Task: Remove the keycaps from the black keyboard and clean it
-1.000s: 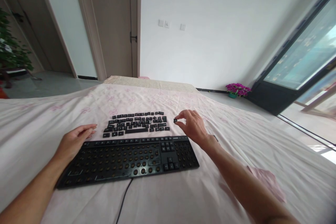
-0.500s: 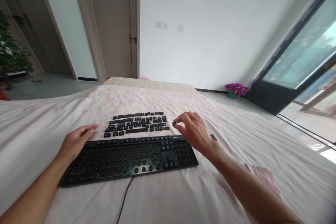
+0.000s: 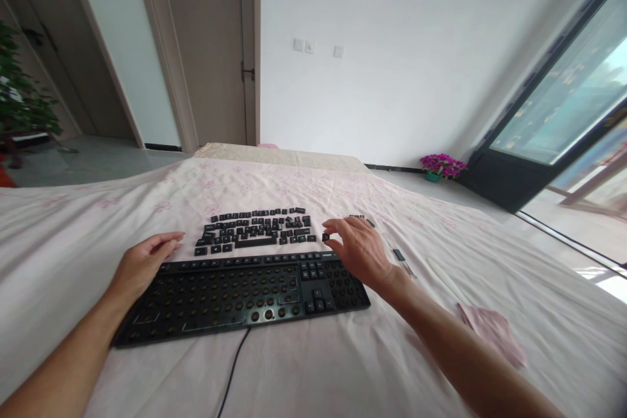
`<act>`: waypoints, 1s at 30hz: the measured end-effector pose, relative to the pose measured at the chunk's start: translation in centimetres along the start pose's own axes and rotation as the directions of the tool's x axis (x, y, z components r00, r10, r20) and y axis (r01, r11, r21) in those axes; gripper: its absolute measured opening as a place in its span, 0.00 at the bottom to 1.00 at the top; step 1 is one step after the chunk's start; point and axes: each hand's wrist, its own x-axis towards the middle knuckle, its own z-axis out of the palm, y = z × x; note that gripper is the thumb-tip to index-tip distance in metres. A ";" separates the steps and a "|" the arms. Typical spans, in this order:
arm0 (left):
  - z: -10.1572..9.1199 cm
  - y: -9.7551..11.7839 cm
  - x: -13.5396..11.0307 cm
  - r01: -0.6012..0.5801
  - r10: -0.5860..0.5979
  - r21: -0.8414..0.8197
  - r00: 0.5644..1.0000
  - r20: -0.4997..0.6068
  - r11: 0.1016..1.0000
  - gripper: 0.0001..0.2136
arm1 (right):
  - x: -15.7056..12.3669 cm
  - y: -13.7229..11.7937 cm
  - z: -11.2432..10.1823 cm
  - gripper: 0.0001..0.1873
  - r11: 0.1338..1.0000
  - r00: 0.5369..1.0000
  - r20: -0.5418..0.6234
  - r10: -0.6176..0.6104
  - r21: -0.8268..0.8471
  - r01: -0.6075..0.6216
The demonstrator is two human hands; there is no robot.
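A black keyboard (image 3: 220, 294) lies across the bedsheet, most of its keycaps off and the sockets bare; its arrow keys and top row still carry caps. Beyond it, loose black keycaps (image 3: 255, 232) are laid out in rows, with a long spacebar (image 3: 255, 242) in front. My right hand (image 3: 360, 248) pinches a small black keycap (image 3: 326, 236) between thumb and forefinger, just right of those rows and above the keyboard's far edge. At the keyboard's upper left corner, my left hand (image 3: 147, 260) has its fingers stretched out, holding nothing visible.
Behind my right hand lie a few more keycaps (image 3: 360, 217). To its right is a thin tool with a black handle (image 3: 399, 255) and wire-like ends. Farther right lies a pink cloth (image 3: 494, 333). The keyboard cable (image 3: 234, 366) runs toward me.
My right hand has lowered slightly toward the cloth with the keycap, uncovering keycaps behind it and more of the thin tool. My left hand is nearly still.
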 end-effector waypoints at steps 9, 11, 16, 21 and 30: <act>0.0 -0.1 0.1 0.024 -0.025 0.015 1.000 0.015 1.000 0.26 | -0.3 -0.1 -0.2 0.14 1.000 1.000 0.024 0.018 -0.021 -0.017; 0.0 -0.2 0.1 0.030 -0.031 0.019 0.999 0.020 0.999 0.26 | -0.3 -0.2 -0.3 0.12 0.999 0.999 0.028 0.025 -0.028 -0.025; 0.0 -0.1 0.1 0.024 -0.024 0.014 1.000 0.013 1.000 0.26 | -0.8 0.1 -0.4 0.09 0.992 0.992 0.059 0.114 0.050 -0.117; 0.1 0.3 -0.3 0.029 -0.029 0.014 1.000 -0.011 0.999 0.25 | -2.7 1.9 1.0 0.05 0.911 0.933 0.184 0.309 0.227 -0.346; 0.3 0.5 -0.4 0.017 -0.017 -0.016 1.000 -0.001 1.000 0.26 | -5.3 2.2 3.6 0.06 0.869 0.912 0.244 0.329 0.301 -0.394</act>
